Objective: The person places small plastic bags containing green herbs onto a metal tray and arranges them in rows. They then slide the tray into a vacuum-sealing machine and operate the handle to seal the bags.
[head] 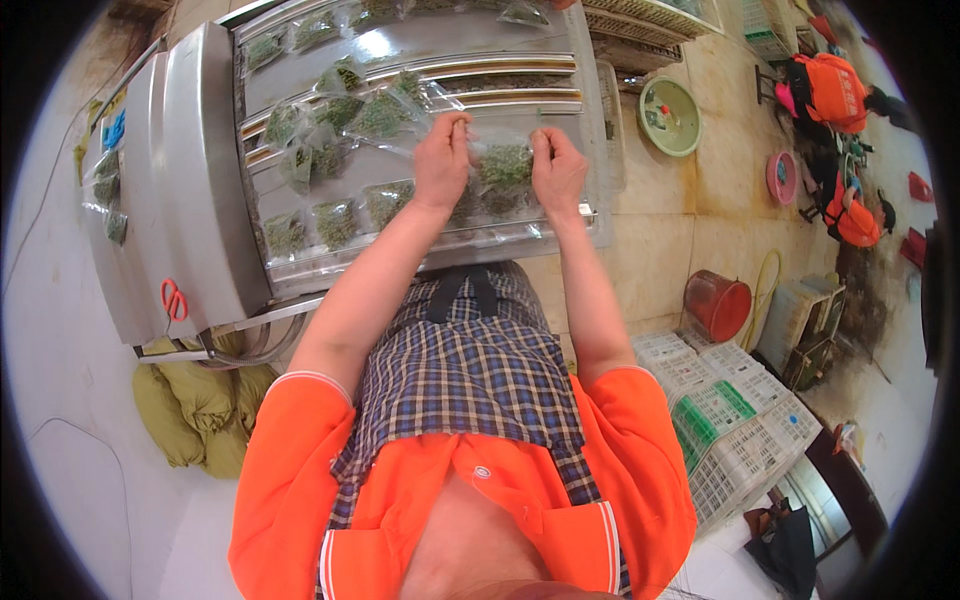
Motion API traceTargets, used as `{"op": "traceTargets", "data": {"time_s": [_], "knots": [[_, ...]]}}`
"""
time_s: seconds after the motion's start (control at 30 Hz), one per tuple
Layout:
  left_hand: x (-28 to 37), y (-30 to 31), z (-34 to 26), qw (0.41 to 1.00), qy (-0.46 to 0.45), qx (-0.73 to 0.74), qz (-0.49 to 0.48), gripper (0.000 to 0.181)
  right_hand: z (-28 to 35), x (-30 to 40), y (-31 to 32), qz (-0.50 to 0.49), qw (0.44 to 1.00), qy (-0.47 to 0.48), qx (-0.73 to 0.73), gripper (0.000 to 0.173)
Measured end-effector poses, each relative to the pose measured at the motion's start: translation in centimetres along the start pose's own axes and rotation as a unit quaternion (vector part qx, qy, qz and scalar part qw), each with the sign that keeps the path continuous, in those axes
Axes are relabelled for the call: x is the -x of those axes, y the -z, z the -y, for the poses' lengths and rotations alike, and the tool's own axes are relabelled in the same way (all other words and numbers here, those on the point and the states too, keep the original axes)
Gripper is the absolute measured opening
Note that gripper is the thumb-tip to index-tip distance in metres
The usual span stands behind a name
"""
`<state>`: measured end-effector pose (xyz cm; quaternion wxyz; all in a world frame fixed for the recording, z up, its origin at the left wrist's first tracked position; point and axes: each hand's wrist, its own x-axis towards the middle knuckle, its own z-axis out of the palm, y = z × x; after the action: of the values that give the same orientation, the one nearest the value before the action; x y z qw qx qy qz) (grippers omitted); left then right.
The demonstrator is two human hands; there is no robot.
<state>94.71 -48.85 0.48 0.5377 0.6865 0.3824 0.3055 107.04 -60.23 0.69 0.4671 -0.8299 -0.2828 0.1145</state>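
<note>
My left hand (441, 163) and my right hand (559, 166) pinch the two upper corners of a clear plastic bag of green peppercorn-like produce (504, 169), held above the near right part of a metal machine bed (480, 238). Left of it, a row of similar filled bags (335, 223) lies along the near edge. Beyond my left hand, several more filled bags (384, 112) lie loosely heaped across the metal sealing bars (514, 66). Another row of bags (315, 28) rests on the far plate. The surface under the held bag is partly hidden.
A steel cover (184, 172) with red-handled scissors (174, 300) adjoins the bed on the left. To the right are a green basin (669, 116), a red bucket (716, 306) and stacked white plastic crates (739, 427). Two people in orange (834, 94) sit farther off. Olive sacks (199, 409) lie lower left.
</note>
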Motion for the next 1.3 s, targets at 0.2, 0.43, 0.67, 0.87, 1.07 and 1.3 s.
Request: {"op": "traceTargets", "data": {"time_s": [0.2, 0.43, 0.67, 0.87, 1.07, 1.3], "knots": [[-2.4, -5.0, 3.5, 0.979, 0.188, 0.035, 0.068, 0.017, -4.3, -4.6, 1.1, 0.098, 0.969, -0.071, 0.215, 0.03], [-4.5, -3.7, 4.0, 0.888, -0.229, -0.388, 0.093, 0.026, -6.1, -6.6, 0.4, 0.166, 0.937, -0.1, 0.291, 0.028], [-7.3, -2.3, 4.6, 0.797, -0.351, -0.464, 0.16, 0.04, -6.3, -6.8, 0.1, 0.166, 0.941, -0.107, 0.275, 0.028], [-7.4, -2.1, 3.7, 0.813, -0.328, -0.446, 0.183, 0.041, -7.6, -7.8, -0.1, 0.102, 0.952, -0.136, 0.253, 0.028], [-7.1, -1.6, 3.5, 0.82, -0.333, -0.431, 0.178, 0.039, -6.5, -8.1, 0.3, 0.03, 0.958, -0.145, 0.246, 0.027], [-2.3, 0.6, 1.5, 0.848, -0.422, -0.251, 0.199, 0.031, -5.7, -6.4, -0.3, -0.146, 0.969, -0.07, 0.185, 0.021]]}}
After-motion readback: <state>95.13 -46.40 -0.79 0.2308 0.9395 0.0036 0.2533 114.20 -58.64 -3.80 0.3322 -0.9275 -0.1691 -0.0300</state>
